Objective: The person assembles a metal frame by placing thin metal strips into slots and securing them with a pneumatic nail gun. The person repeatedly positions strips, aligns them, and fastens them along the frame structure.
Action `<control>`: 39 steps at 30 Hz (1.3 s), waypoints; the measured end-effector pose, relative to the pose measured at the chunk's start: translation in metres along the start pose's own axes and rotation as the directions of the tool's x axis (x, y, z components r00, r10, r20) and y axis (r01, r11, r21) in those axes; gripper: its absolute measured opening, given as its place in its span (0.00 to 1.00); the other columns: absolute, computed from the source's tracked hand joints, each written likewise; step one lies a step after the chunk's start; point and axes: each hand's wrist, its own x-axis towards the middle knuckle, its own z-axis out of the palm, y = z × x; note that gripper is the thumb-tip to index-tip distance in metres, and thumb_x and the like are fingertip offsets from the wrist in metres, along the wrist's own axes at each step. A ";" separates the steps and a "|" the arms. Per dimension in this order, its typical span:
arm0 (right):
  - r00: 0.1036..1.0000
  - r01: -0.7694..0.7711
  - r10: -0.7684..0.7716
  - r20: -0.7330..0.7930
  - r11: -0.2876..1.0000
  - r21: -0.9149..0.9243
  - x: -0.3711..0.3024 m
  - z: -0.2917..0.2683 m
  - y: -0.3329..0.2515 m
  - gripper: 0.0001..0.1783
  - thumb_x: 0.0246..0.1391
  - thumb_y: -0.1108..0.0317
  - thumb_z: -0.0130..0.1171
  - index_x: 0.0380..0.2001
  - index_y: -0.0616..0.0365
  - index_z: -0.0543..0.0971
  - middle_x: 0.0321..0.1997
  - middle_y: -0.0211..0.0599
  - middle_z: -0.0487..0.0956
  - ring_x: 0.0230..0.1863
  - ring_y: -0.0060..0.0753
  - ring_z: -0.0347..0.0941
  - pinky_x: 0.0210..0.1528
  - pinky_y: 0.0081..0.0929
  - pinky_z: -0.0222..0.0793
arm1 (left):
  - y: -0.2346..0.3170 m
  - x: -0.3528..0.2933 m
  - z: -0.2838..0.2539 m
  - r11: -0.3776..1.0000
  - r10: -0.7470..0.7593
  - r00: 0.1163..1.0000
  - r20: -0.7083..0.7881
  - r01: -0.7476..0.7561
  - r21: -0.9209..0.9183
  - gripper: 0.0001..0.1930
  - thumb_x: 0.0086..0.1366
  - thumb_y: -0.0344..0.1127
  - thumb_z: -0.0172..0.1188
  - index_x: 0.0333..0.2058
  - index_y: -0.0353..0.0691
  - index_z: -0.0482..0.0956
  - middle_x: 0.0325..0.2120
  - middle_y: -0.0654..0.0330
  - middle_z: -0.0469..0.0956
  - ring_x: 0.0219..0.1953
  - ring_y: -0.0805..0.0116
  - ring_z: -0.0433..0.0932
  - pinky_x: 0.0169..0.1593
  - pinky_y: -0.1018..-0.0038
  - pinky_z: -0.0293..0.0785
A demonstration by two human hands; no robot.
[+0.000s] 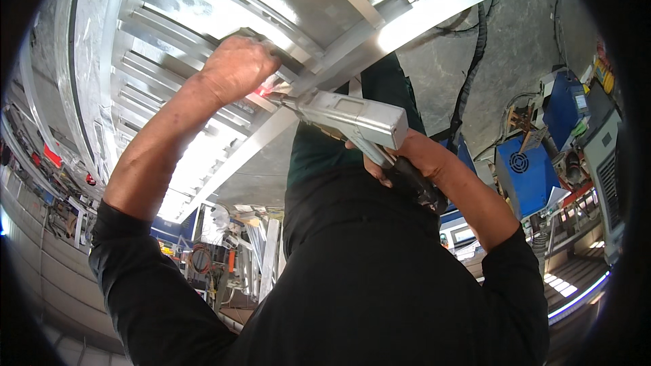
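My right hand (424, 154) is wrapped round the black handle of a silver, box-bodied laser welding gun (363, 116). The gun's narrow nozzle points left, and a red glow shows at its tip beside a frame bar. Just above that tip, my left hand (237, 66) is closed in a fist over a grey metal bar (288, 61), which shows past the knuckles; its fingertips are hidden. Both hands are at the near edge of a bright metal frame (434, 15) with parallel slats (159, 22).
Blue machine boxes (521, 168) and a grey cabinet (603, 183) stand at the right. A black cable (475, 61) runs over the grey concrete floor (434, 68). Metal lengths (269, 257) and tools lie at the lower left, and a red object (52, 156) is at the far left.
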 end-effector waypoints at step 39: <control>0.979 -0.153 0.143 -0.144 0.986 -0.064 -0.006 0.046 -0.038 0.17 0.60 0.64 0.50 0.48 0.62 0.72 0.31 0.39 0.80 0.27 0.25 0.76 0.28 0.23 0.76 | -0.004 0.005 -0.004 0.201 -0.277 0.861 0.427 0.486 -0.850 0.05 0.56 0.28 0.58 0.27 0.38 0.83 0.33 0.56 0.81 0.39 0.54 0.82 0.42 0.62 0.79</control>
